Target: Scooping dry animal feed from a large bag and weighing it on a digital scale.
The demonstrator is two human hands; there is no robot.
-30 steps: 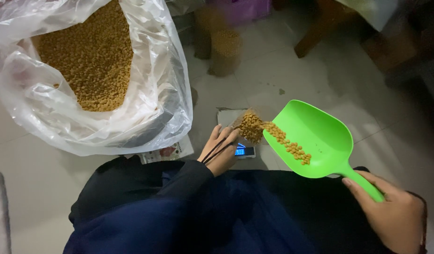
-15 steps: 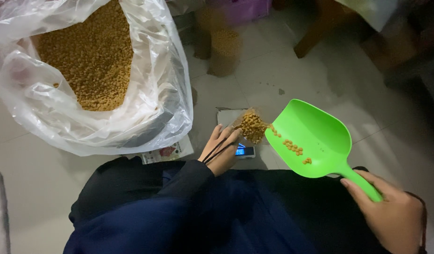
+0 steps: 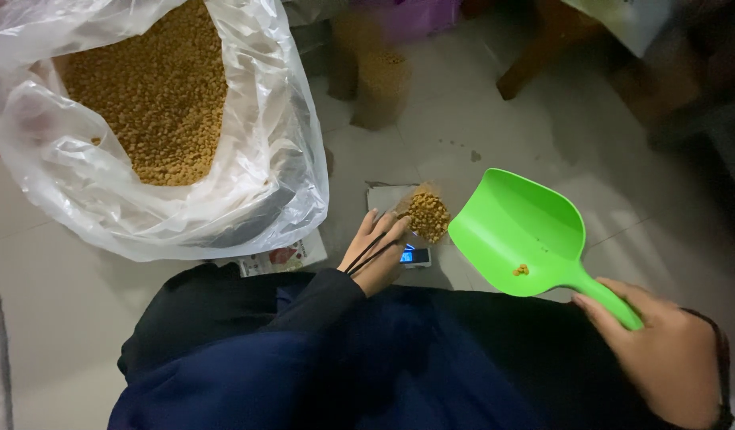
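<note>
My right hand [image 3: 662, 354] grips the handle of a bright green plastic scoop [image 3: 527, 235], held tilted beside a small clear bag of brown pellets [image 3: 426, 213]. Only a few pellets lie in the scoop. The small bag sits on a little digital scale [image 3: 407, 251] with a lit blue display. My left hand [image 3: 375, 251] holds the near edge of that small bag, with dark cords across its back. A large clear plastic sack [image 3: 248, 143], wide open and full of the same brown pellets, stands at the upper left.
Pale floor tiles [image 3: 495, 119] lie all around. Filled small bags of pellets [image 3: 379, 84] stand behind the scale. A wooden furniture leg [image 3: 535, 56] and dark objects are at the upper right. A printed paper [image 3: 284, 256] pokes out under the big sack.
The pellets in the green scoop have slid out into the small bag on the scale, leaving only a few. The scoop has dropped slightly; my left hand has stayed on the bag.
</note>
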